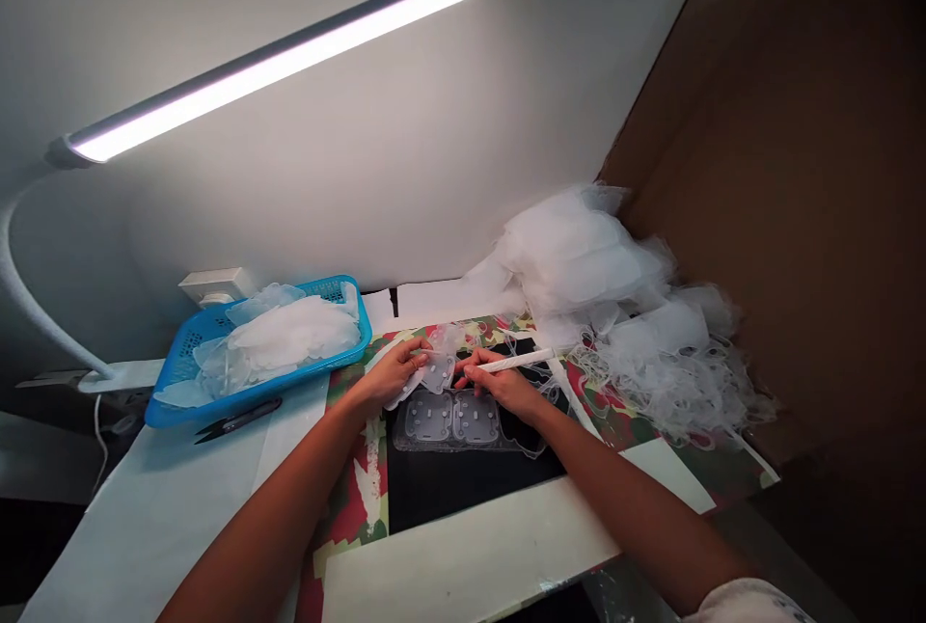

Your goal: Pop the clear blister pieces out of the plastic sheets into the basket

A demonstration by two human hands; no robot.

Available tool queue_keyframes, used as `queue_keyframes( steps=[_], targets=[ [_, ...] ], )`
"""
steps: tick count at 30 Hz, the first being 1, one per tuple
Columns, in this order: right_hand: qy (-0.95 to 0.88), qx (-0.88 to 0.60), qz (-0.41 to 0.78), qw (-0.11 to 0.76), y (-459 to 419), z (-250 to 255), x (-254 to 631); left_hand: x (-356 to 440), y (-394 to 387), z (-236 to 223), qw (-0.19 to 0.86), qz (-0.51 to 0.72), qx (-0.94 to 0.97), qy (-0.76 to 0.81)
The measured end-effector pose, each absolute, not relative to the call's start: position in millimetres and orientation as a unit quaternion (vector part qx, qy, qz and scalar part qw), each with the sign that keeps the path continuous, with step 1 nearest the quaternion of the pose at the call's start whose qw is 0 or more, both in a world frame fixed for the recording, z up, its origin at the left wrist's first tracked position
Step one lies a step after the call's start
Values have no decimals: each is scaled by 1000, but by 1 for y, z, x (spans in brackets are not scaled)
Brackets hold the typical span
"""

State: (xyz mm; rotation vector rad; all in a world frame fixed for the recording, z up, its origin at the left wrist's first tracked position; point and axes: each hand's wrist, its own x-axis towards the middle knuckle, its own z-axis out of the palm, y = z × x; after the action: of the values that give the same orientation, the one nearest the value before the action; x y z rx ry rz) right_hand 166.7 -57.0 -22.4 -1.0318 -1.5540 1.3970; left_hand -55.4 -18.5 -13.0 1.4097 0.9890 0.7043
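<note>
head view: your left hand (pixel 391 374) pinches a clear plastic piece (pixel 438 374); your right hand (pixel 499 387) grips a white pen (pixel 515 361).

Translucent plastic piece (pixel 438 373) and white pen (pixel 515 362), both hand-held

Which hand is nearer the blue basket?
Left. The left hand is just right of the blue plastic basket, not touching it; the right hand is farther right, beyond the left hand.
</note>
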Motion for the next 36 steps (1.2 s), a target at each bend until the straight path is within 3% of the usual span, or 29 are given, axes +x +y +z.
queue_keyframes(
  steps=[6,13,15,17,19,21,25,36],
  targets=[
    [-687,-426,502,306,-65,-7,172,-56,-19,-12,599,292,615,422],
    [-639,-415,541,357,-64,-8,169,-58,-12,-13,524,293,640,479],
    [-636,-442,516,367,-61,-9,171,-58,-15,-7,443,307,660,524],
    [-647,-468,465,382,-62,-7,175,-56,-29,2,272,286,714,578],
    [-659,-482,414,402,-66,-2,181,-50,-56,8,85,200,783,583],
    [-676,-483,383,404,-76,2,187,-42,-93,8,12,89,851,517],
    [-744,-423,395,336,-104,0,196,-29,-156,-8,3,-44,900,434],
    [-825,-346,344,285,-119,-26,200,-39,-162,-4,-11,-81,909,409]
  ],
)
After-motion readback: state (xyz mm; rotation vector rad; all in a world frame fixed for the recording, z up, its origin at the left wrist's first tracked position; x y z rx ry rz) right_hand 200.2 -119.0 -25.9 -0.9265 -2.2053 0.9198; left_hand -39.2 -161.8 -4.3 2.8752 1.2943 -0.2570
